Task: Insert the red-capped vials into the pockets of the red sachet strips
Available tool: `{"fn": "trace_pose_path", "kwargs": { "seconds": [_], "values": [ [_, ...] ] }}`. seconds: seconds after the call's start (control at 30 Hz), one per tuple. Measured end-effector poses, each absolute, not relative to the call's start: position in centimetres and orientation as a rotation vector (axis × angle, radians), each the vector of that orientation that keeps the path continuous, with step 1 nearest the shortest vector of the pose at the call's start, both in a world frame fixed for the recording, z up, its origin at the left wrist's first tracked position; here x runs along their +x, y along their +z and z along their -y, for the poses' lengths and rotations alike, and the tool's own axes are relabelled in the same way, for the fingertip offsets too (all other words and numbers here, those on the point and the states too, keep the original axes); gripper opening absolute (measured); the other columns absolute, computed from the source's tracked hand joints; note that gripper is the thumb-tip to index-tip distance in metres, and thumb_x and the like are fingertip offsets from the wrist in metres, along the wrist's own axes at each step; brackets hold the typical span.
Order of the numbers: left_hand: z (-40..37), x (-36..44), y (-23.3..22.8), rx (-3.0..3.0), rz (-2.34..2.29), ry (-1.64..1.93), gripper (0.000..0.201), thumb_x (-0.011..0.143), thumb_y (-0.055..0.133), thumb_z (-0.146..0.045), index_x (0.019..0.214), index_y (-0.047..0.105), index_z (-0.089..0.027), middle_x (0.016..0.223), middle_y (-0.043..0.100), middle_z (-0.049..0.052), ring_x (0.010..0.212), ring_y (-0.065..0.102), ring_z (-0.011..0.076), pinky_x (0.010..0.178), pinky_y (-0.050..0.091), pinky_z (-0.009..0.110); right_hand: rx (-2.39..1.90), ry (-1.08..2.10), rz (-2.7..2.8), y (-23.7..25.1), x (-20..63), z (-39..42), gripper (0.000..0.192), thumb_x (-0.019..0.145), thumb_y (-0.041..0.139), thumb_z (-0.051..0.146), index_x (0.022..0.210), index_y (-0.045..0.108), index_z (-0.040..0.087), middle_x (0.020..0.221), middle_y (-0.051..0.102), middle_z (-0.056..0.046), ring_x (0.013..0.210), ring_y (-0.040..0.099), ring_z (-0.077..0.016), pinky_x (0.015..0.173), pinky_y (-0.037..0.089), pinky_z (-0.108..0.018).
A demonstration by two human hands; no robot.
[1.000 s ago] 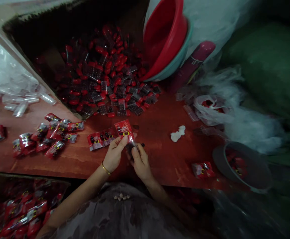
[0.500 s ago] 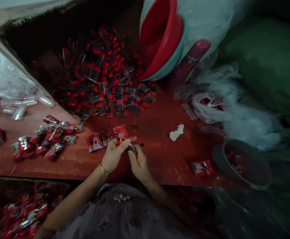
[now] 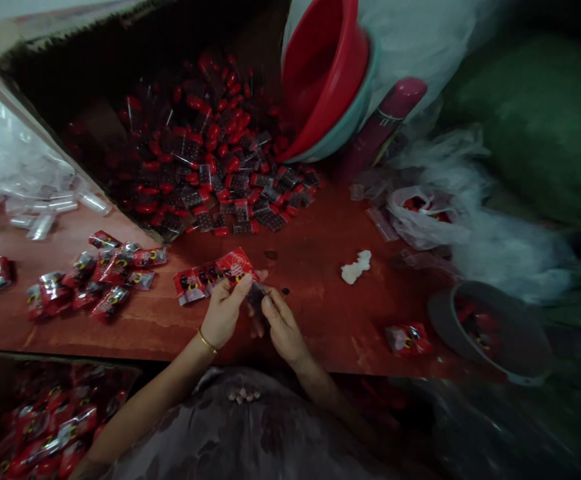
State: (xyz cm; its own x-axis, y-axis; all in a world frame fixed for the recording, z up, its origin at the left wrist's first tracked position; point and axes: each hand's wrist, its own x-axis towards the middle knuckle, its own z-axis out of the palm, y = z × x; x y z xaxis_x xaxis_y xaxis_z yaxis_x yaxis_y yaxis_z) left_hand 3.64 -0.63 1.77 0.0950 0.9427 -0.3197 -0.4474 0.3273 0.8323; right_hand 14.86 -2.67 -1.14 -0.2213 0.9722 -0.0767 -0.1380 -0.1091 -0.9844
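My left hand (image 3: 222, 319), with a gold bangle at the wrist, pinches a red printed packet (image 3: 236, 261) between thumb and fingers. At the packet's lower right is a small dark see-through piece (image 3: 256, 295), partly covered by fingers. My right hand (image 3: 284, 328) is closed on that piece, thumb and fingers around its right side. Whether the piece is inside the packet or only against it, I cannot tell. Just left of the hands lies a row of flat red printed packets (image 3: 190, 285), partly overlapped by the held one.
Filled red packets (image 3: 113, 267) lie heaped at left. Behind, a cardboard box (image 3: 85, 157) spills red-capped clear cases (image 3: 240, 180). Red basin (image 3: 320, 73), spray can (image 3: 395, 107), white scrap (image 3: 355, 268), single packet (image 3: 409, 339) and grey bowl (image 3: 440, 313) are to the right.
The held red packet has tipped toward the left and lies flatter. The dark piece has swung to a steeper angle, and my right hand's fingers have shifted around it.
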Motion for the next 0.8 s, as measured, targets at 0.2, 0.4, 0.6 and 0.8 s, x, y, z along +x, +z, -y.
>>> {"fn": "trace_pose_path", "kwargs": {
  "seconds": [0.2,0.4,0.6,0.8],
  "values": [
    [0.9,4.3,1.3,0.795,-1.072,1.179,0.029,0.07,0.065,-0.043,0.068,0.065,-0.014,0.049,0.051,-0.004,0.043,0.045,0.0059,0.042,0.04,0.018,-1.132,1.327,1.228,-1.0,15.1,2.8,0.03,0.086,0.042,0.048,0.086,0.052,0.02,0.057,0.053,0.005,0.036,0.041,-0.0052,0.037,0.035,-0.018],
    [1.5,4.8,0.2,0.711,-0.954,1.116,0.032,0.07,0.064,-0.045,0.062,0.061,-0.015,0.049,0.049,-0.005,0.038,0.045,0.0066,0.037,0.038,0.02,-1.216,1.239,1.238,-0.8,14.8,2.5,0.028,0.084,0.048,0.045,0.072,0.052,0.02,0.044,0.048,0.007,0.033,0.042,-0.0062,0.036,0.034,-0.018],
    [1.7,4.2,0.1,0.619,-0.849,1.095,0.036,0.068,0.066,-0.047,0.054,0.06,-0.014,0.051,0.053,-0.001,0.048,0.048,0.0082,0.05,0.042,0.022,-1.1,1.39,1.044,-2.3,14.4,1.3,0.036,0.072,0.064,0.044,0.056,0.041,0.02,0.041,0.042,0.01,0.03,0.036,-0.0047,0.032,0.029,-0.017],
    [1.5,1.9,0.8,0.495,-0.808,1.119,0.025,0.066,0.071,-0.039,0.071,0.066,-0.015,0.071,0.066,0.004,0.065,0.059,0.0131,0.062,0.048,0.025,-1.147,1.289,1.242,-2.6,13.7,0.9,0.034,0.07,0.066,0.042,0.056,0.044,0.019,0.046,0.041,0.008,0.037,0.035,-0.0049,0.036,0.029,-0.018]
  ]
}}
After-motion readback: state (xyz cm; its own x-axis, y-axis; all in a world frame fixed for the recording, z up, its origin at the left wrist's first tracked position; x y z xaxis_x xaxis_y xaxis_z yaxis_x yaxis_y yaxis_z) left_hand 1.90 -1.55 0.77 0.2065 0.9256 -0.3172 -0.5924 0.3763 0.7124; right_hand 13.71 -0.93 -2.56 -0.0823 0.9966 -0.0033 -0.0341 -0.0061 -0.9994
